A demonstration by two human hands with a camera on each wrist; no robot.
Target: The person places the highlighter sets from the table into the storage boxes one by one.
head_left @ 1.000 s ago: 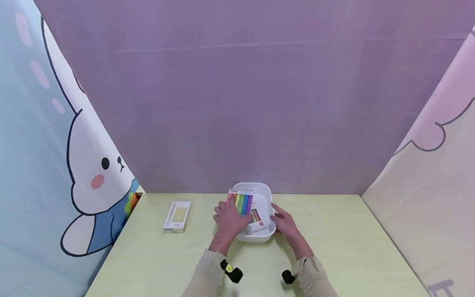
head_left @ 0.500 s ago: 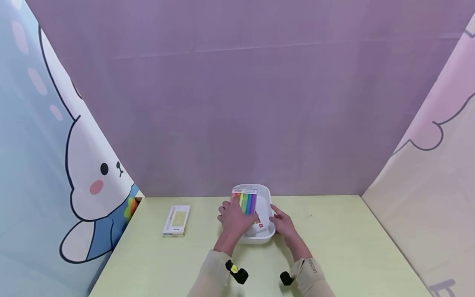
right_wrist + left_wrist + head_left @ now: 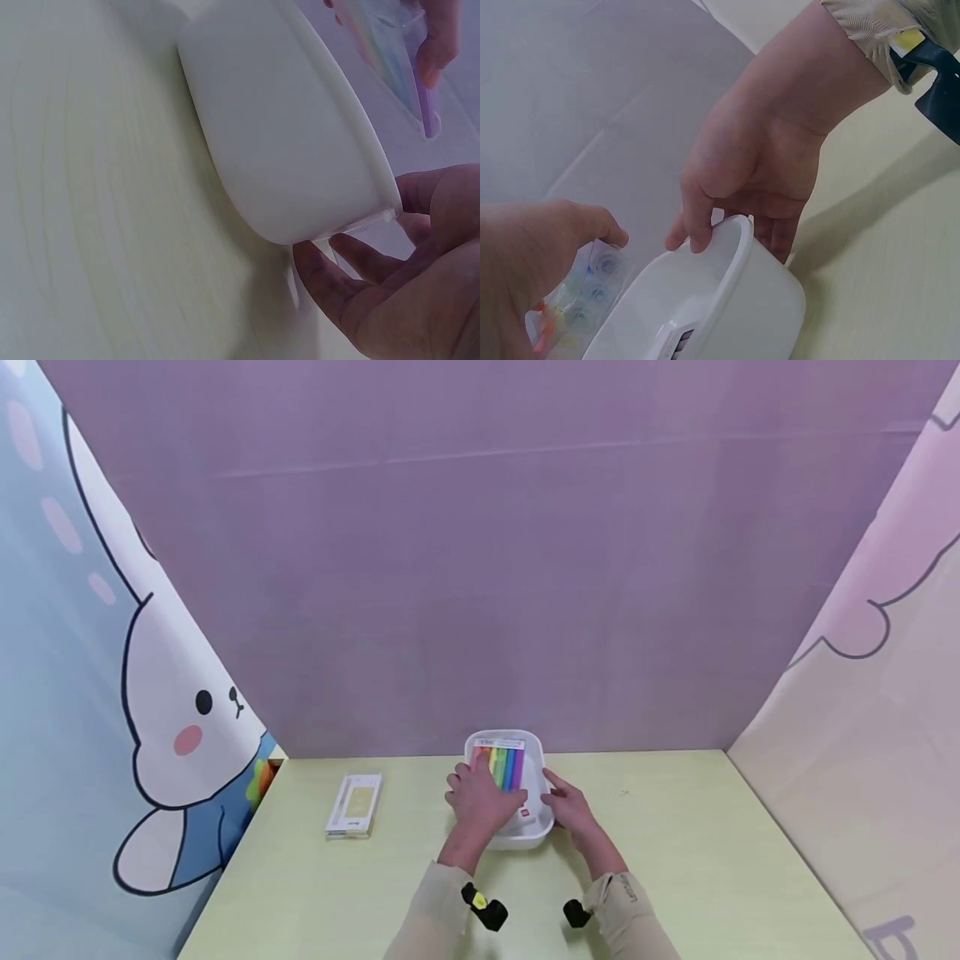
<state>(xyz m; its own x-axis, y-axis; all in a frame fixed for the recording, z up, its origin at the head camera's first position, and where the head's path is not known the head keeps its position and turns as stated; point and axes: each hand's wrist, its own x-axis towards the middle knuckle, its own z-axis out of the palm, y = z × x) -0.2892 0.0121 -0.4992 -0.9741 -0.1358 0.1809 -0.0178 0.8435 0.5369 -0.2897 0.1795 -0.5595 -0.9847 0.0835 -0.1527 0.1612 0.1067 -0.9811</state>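
A clear pack of rainbow-coloured markers [image 3: 508, 767] is gripped by my left hand [image 3: 482, 797], thumb on one side and fingers on the other. It is held over the left half of a white plastic bin [image 3: 534, 745]. In the right wrist view the pack [image 3: 390, 60] hangs above the bin's rim, tilted. My right hand [image 3: 567, 802] pinches the bin's right wall, thumb inside and fingers outside, as the left wrist view shows of that hand [image 3: 757, 150]. Inside the bin lies a white box [image 3: 527, 815] with a small red logo, partly hidden by my left hand.
A flat white box with a yellow panel [image 3: 354, 806] lies on the pale yellow table [image 3: 675, 852], left of the bin. A purple cloth wall [image 3: 480, 568] stands right behind the table's back edge, with printed cloth at both sides.
My left hand has carried the marker pack to the right, farther over the bin, covering more of the white box inside. The right hand keeps its grip on the bin.
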